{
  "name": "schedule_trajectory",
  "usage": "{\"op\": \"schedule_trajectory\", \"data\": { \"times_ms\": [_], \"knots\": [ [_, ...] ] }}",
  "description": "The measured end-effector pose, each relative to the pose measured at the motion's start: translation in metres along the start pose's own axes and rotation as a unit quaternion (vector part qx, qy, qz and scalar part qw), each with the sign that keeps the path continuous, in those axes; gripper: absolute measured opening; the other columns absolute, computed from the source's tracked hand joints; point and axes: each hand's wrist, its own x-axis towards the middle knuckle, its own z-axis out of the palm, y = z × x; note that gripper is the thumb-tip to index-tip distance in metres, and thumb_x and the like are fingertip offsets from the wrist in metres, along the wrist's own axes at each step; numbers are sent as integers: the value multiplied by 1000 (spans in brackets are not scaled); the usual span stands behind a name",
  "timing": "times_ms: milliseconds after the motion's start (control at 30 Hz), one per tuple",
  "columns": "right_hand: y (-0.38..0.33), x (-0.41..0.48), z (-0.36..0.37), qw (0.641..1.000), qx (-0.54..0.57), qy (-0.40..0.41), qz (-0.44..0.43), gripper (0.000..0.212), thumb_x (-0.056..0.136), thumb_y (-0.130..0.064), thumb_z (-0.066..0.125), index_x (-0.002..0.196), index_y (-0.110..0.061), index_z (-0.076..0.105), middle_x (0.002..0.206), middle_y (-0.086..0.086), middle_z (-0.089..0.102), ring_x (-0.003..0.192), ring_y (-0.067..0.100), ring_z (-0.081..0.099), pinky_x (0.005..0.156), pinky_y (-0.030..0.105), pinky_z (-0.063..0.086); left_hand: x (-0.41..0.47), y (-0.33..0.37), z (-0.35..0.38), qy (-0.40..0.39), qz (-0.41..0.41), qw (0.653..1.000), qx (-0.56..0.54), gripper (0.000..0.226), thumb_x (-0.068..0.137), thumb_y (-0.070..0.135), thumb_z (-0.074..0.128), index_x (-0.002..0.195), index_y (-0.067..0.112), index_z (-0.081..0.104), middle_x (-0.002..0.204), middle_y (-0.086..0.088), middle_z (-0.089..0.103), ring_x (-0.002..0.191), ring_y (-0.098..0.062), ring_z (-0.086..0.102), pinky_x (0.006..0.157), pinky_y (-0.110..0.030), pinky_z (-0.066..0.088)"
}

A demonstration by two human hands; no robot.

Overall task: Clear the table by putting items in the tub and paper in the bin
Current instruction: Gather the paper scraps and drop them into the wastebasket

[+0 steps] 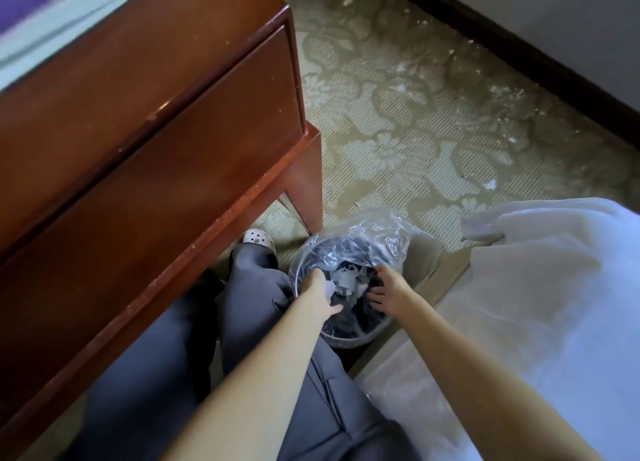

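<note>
Bin (349,339) sits on the floor between knee and bed, within reach from the seat. Paper scraps (348,280) are inside its clear liner (367,239). Right hand (388,289) hangs over the opening, fingers splayed, holding nothing. Left hand (317,284) dips in at the rim, probably dropping paper. Its fingers are hidden, so can't tell the grip.

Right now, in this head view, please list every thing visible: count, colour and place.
table: one, red-brown wood, left
carpet: one, green-beige flowered, floor
skirting board: one, dark, upper right
bed sheet: one, white, right
bin: one, dark, floor between table and bed sheet
liner: one, clear plastic, over the bin's rim
paper scraps: several, white, inside the bin
shoe: one, pale, left of bin
trouser legs: two, grey, bottom centre
left hand: one, reaching into bin, fingers hidden
right hand: one, fingers spread over bin
</note>
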Motion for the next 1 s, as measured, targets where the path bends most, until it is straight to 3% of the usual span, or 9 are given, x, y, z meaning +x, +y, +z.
{"op": "schedule_trajectory", "data": {
  "times_ms": [167,233,400,467,533,633,767,900,1000],
  "knots": [
    [3,-17,-5,999,13,-37,-33,55,98,-33,41,146,-8,29,149,20,33,138,32,33,116,44,20,-23,0,-7,-43,55,997,39,50,101,29,37,145,7,30,122,-20,47,105,-31,53,105,-43,39],
    [5,-29,-6,998,-1,-26,-65,50,98,-31,41,141,-6,37,143,19,42,132,30,41,111,40,28,-38,1,-10,-59,85,992,72,48,102,26,38,143,3,33,135,-21,45,121,-31,50,103,-39,41],
    [3,-82,8,974,-54,11,-221,31,96,-13,40,120,2,54,86,11,63,74,21,57,73,32,49,-95,5,-28,-66,232,962,129,22,98,12,39,113,4,52,92,-10,56,81,-19,56,79,-29,50],
    [2,-117,18,948,-69,19,-311,28,94,-7,41,113,6,58,73,6,60,65,16,56,62,25,47,-126,7,-40,-56,310,938,148,15,96,11,41,104,7,53,89,-9,58,80,-19,56,69,-24,48],
    [3,-159,31,910,-80,10,-406,23,91,-3,42,96,4,63,70,5,61,68,19,59,71,33,52,-160,9,-56,-46,392,904,163,14,96,13,43,101,9,56,94,-10,61,85,-21,58,66,-21,46],
    [13,-228,52,838,-87,-16,-539,24,85,-1,44,71,-11,62,69,2,63,75,21,62,79,38,53,-213,10,-88,-17,503,848,168,16,94,16,45,91,15,60,92,-6,66,90,-22,64,81,-30,51],
    [35,-304,80,754,-71,-87,-647,21,82,4,45,76,-7,62,67,-2,63,66,14,62,59,24,52,-276,1,-146,40,629,764,139,23,94,15,43,82,23,61,84,0,68,87,-20,68,89,-37,55],
    [55,-348,118,691,-95,-132,-704,26,80,-2,50,72,-25,62,76,-8,67,76,12,63,83,39,53,-314,-6,-207,148,696,692,119,22,95,13,42,92,20,63,90,4,66,92,-14,65,85,-30,54],
    [69,-368,155,670,-188,-165,-699,21,85,-6,55,100,-19,63,108,0,66,94,9,57,86,24,45,-324,-6,-253,262,687,665,130,25,98,16,40,111,17,61,112,4,62,102,-9,55,82,-16,41]
  ]
}}
